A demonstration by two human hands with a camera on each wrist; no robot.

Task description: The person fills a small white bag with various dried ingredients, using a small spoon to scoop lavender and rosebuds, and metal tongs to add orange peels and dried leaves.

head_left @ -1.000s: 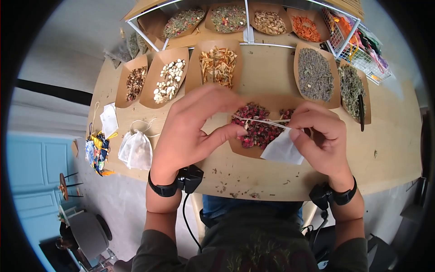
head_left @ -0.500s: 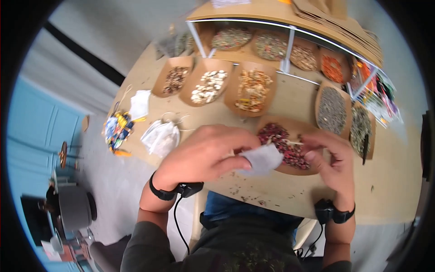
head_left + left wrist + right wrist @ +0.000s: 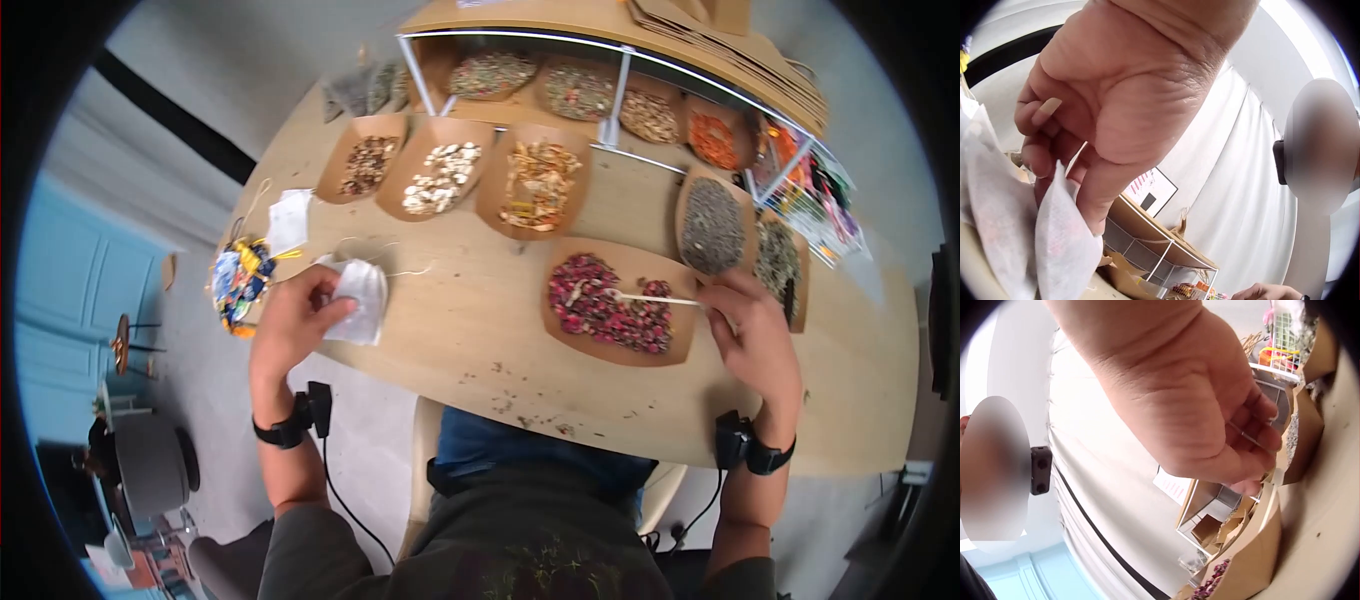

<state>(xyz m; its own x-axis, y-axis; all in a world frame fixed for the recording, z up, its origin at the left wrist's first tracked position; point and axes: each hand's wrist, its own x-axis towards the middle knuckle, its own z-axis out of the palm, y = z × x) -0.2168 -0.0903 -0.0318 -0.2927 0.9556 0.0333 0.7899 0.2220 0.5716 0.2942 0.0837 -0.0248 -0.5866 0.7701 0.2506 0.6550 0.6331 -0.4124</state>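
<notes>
My left hand (image 3: 325,303) pinches a white mesh pouch (image 3: 362,300) at the left side of the wooden table (image 3: 480,330), over other white pouches. In the left wrist view the fingers (image 3: 1041,159) fold round the pouch (image 3: 1054,247). My right hand (image 3: 718,302) is at the right edge of a brown paper tray of dried rosebuds (image 3: 600,310). It pinches the end of a thin pale stick (image 3: 655,298) that lies across the rosebuds. The right wrist view shows the curled fingers (image 3: 1254,444) above the tray's wall (image 3: 1254,562).
Behind stand paper trays of nuts (image 3: 366,165), white slices (image 3: 440,178), orange peel (image 3: 537,187), lavender (image 3: 711,225) and green herbs (image 3: 778,258). A wire shelf (image 3: 610,95) holds more trays. A colourful heap (image 3: 238,280) and a flat white pouch (image 3: 289,220) lie at the left edge.
Both hands held the pouch over the rosebud tray a second ago. My left hand has carried it left to the pile, and my right hand has moved to the tray's right edge.
</notes>
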